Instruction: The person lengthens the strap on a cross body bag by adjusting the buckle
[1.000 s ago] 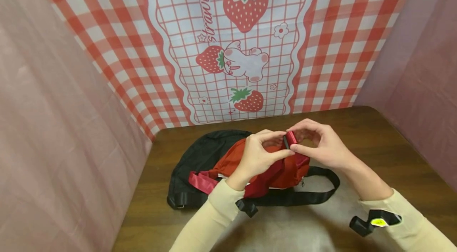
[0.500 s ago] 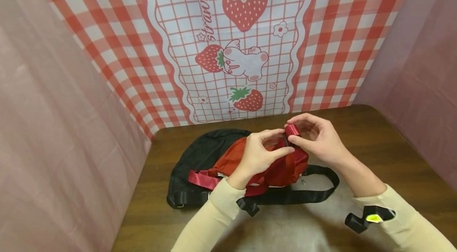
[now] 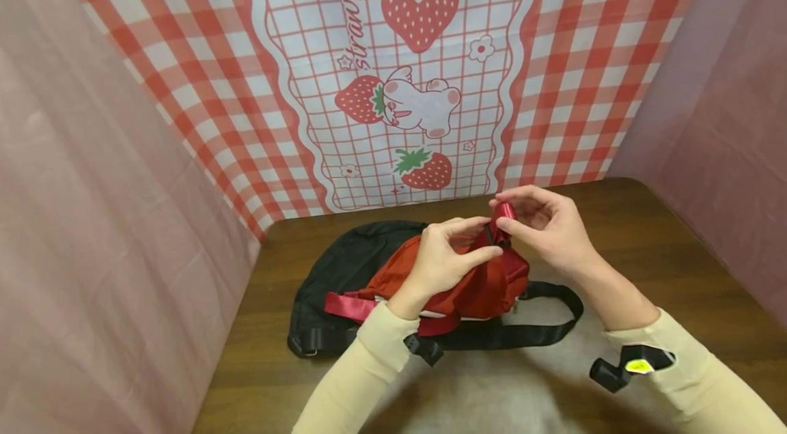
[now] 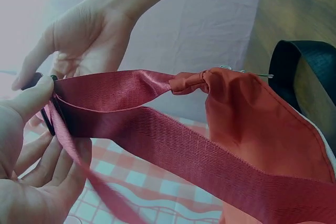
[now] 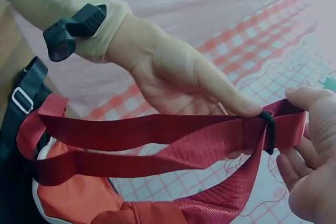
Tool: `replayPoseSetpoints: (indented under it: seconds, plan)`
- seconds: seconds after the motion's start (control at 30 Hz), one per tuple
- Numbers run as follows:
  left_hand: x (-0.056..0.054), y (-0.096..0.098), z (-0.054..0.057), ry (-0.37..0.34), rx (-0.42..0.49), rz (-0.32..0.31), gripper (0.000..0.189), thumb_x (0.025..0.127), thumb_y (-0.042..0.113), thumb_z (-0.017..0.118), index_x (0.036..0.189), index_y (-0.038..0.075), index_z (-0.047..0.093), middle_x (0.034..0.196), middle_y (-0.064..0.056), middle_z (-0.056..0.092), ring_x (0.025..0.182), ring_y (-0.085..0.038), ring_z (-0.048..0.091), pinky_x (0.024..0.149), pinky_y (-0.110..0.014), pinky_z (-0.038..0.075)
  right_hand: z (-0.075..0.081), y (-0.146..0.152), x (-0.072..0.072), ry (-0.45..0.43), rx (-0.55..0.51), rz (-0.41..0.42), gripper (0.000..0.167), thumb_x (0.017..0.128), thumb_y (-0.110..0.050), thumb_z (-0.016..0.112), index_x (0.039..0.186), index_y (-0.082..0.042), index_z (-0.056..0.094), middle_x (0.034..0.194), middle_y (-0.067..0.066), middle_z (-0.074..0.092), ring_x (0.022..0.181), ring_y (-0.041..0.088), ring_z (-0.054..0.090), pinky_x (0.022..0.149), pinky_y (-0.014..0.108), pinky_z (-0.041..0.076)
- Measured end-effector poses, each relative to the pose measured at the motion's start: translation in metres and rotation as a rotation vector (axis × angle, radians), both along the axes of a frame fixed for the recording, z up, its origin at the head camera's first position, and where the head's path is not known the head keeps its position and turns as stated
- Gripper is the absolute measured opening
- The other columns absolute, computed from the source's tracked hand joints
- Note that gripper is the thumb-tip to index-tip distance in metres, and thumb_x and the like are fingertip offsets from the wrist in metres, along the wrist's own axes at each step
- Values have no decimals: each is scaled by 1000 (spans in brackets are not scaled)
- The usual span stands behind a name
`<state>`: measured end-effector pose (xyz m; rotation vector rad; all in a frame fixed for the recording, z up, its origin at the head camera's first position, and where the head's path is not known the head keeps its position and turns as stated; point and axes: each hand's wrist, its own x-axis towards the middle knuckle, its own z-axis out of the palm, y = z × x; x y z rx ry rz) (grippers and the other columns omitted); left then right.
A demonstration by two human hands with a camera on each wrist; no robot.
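Observation:
A fabric bag (image 3: 399,277) with an orange-red front and a black back part lies on the table. Its dark red webbing strap (image 4: 194,150) is raised and runs through a black strap slider (image 5: 270,132). My left hand (image 3: 444,262) pinches the slider between thumb and fingers, close over the bag's right end. Just beyond it, my right hand (image 3: 556,229) pinches a short loop of the strap (image 3: 506,211) that stands out from the slider. In the left wrist view, a loose strap tail hangs below the slider.
The wooden table (image 3: 652,249) extends to the right of the bag. A black strap (image 3: 535,335) curves over the table's near side. A strawberry-print checked cloth (image 3: 393,78) hangs behind, with pink curtains (image 3: 111,215) at the sides. Each sleeve carries a small black camera (image 3: 609,374).
My right hand has moved up and away from the bag, drawing the strap loop higher out of the slider. The left hand has stayed nearly in place.

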<state>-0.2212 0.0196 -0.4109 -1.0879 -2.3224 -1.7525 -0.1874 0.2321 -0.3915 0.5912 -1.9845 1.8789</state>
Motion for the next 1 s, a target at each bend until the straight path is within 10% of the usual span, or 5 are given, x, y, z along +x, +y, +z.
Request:
replayPoseSetpoints:
  seconds: [0.2, 0.53, 0.8, 1.0]
  plan:
    - [-3, -2, 6, -17, 38, -27, 46, 90, 14, 88, 134, 8, 75, 128, -12, 78, 113, -20, 77, 98, -25, 62, -3, -1, 1, 79, -163, -3, 34, 98, 14, 65, 131, 10, 65, 121, 4, 78, 111, 12, 73, 93, 20, 62]
    - [-7, -14, 18, -5, 125, -60, 44, 93, 5, 82, 136, 2, 71, 127, -19, 77, 115, -28, 77, 101, -28, 61, -29, 13, -2, -72, 130, 163, 34, 97, 9, 69, 131, 3, 71, 117, -9, 79, 105, 6, 76, 83, 25, 66]
    - [-4, -13, 18, -3, 132, -109, 45, 93, 2, 81, 137, -1, 70, 129, -23, 75, 118, -28, 76, 103, -30, 60, -36, 15, -2, -200, -30, 344, 38, 103, 8, 61, 127, -16, 76, 119, -6, 79, 105, 7, 76, 86, 26, 66]
    - [-3, -19, 22, -15, 157, -64, 45, 93, 2, 81, 137, 0, 70, 126, -22, 76, 113, -32, 77, 100, -30, 62, -42, 16, -1, -218, 5, 291, 38, 101, 8, 64, 128, -17, 74, 118, -8, 77, 105, 5, 73, 84, 23, 64]
